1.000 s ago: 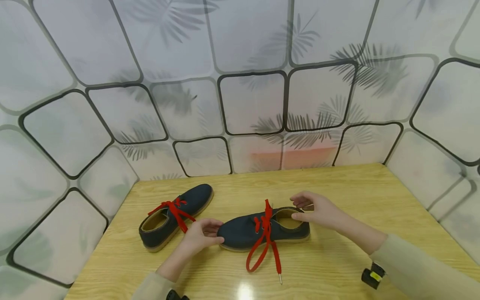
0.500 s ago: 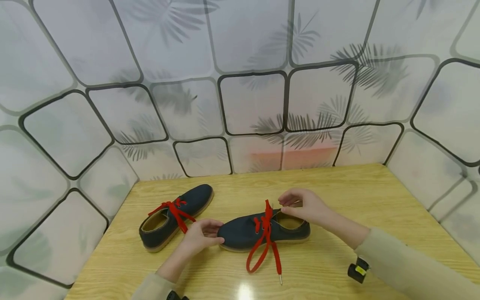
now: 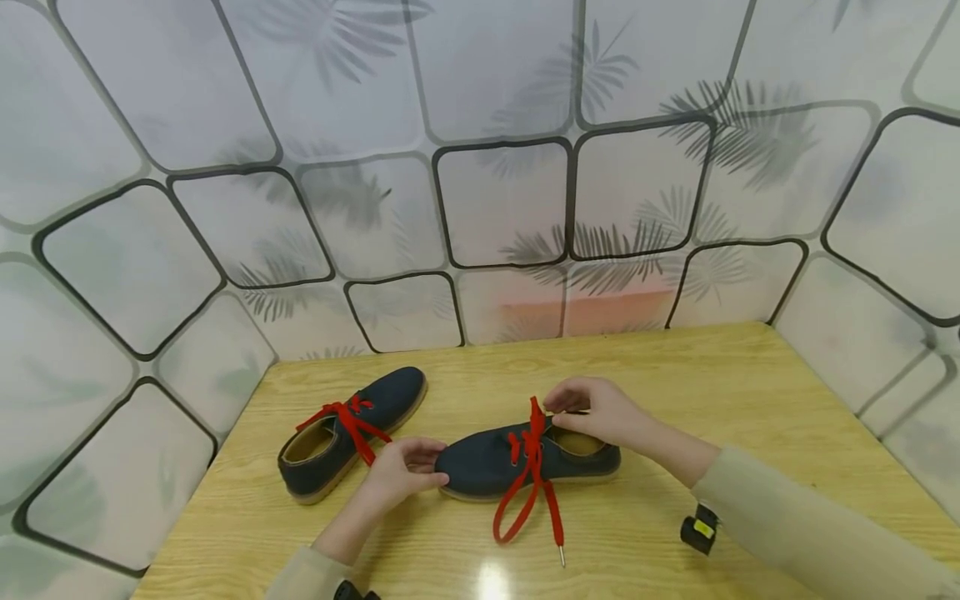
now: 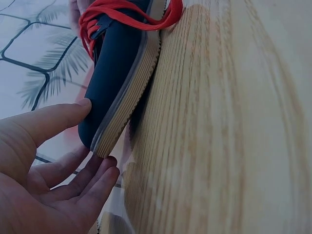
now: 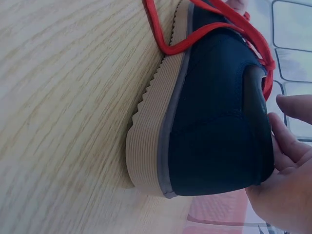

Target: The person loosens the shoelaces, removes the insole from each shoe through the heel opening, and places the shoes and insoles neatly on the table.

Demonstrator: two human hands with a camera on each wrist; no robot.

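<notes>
L hand (image 3: 397, 475): thumb on top of toe, fingers bent round its front edge, so gripping navy shoe (image 3: 480, 462) by the toe. R hand (image 3: 603, 412): fingers loosely bent, thumb apart from them, over far side of the shoe opening, nr the red laces (image 3: 533, 454); can't tell if fingertips touch. Navy shoe sits sole down, mid-tbl btwn the hands, lace loop + metal-tipped end trailing onto the wood on the person's side. Surface: light wood-grain table (image 3: 697, 375), w/ bright glare spot (image 3: 492, 579) nr bottom of head view. Room: pale wall covering (image 3: 502, 208) at back + both sides, blk/grey rounded-square outlines, grey leaf prints, pinkish patch low at back. Toe of navy shoe points L, heel R; long axis approx side to side, abt parallel to table's back edge. 2nd shoe (image 3: 390, 400), also navy w/ red laces, is L and a bit farther back, axis diagonal, toe pointing away + R. Beige sleeves (image 3: 802, 521) on both arms, blk device (image 3: 699, 529) at R wrist.
</notes>
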